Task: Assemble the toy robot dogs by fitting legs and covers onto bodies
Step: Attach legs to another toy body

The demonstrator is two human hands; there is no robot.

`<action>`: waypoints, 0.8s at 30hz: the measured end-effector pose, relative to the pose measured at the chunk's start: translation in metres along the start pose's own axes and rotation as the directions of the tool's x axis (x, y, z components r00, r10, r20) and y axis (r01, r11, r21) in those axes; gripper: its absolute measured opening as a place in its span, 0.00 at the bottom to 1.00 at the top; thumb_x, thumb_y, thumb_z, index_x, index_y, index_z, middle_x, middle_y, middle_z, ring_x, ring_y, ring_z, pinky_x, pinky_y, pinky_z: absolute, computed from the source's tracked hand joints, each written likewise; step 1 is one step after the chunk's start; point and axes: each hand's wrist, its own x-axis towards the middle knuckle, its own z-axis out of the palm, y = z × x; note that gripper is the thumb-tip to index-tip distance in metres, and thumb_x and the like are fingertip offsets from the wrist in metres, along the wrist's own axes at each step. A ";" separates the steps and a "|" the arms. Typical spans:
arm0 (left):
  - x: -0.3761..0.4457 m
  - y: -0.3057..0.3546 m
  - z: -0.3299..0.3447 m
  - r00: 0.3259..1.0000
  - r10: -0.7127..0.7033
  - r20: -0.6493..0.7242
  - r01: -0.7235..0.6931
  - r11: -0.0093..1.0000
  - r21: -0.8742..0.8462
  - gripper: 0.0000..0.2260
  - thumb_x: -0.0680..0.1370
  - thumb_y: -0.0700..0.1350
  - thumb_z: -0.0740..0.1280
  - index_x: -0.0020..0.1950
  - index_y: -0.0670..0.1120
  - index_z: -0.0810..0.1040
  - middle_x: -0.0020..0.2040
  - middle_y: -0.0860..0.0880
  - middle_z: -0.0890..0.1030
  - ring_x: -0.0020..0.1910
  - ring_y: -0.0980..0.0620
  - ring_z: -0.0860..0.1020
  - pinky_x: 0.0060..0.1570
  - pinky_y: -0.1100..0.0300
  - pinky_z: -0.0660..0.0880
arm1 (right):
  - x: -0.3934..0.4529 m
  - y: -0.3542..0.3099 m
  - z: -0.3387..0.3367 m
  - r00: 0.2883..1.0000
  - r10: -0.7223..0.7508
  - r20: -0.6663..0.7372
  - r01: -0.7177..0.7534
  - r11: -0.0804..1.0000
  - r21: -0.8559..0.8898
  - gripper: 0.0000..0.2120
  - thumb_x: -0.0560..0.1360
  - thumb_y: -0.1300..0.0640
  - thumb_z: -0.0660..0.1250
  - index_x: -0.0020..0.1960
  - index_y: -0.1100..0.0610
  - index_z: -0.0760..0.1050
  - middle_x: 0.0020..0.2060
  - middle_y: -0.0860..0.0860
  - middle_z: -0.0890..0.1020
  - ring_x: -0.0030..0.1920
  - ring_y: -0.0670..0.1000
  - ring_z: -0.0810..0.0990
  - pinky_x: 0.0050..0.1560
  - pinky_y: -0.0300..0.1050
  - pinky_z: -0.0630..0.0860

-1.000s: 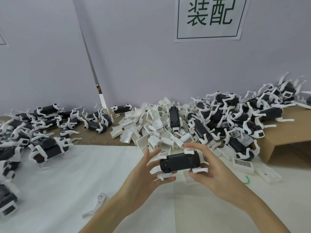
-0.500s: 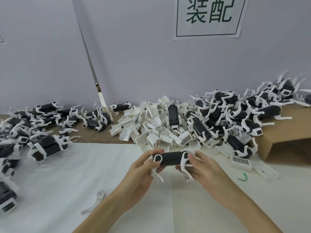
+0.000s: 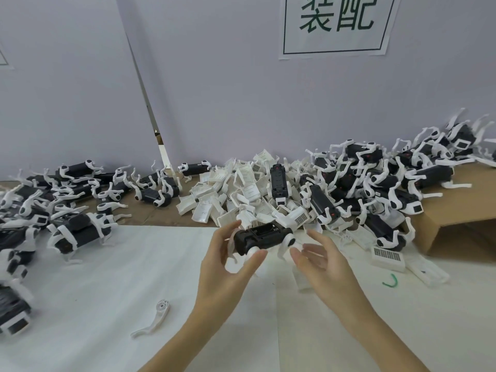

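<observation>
Black plastic toy-dog body with white legs (image 3: 261, 237) lies crosswise between the hands above the table (image 3: 107, 291), long axis running left to right, pinched at its left end by the left hand (image 3: 228, 267), while the right hand (image 3: 319, 260) hovers spread just beside its right end.

A white paper sign (image 3: 336, 25) on the wall reads "装配" in green characters.

We see a white tabletop (image 3: 94, 277): one loose leg (image 3: 155, 319) lies left below our grip, a green hook (image 3: 390, 281) to its right
</observation>
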 end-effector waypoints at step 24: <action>0.004 0.018 -0.008 0.906 -0.313 0.284 0.384 0.891 -0.244 0.16 0.79 0.59 0.74 0.66 0.57 0.80 0.57 0.44 0.87 0.53 0.43 0.87 0.55 0.52 0.81 | 0.005 -0.009 -0.020 0.949 -0.011 0.316 -0.046 0.983 0.175 0.35 0.65 0.25 0.74 0.66 0.43 0.80 0.45 0.58 0.84 0.44 0.54 0.81 0.44 0.49 0.78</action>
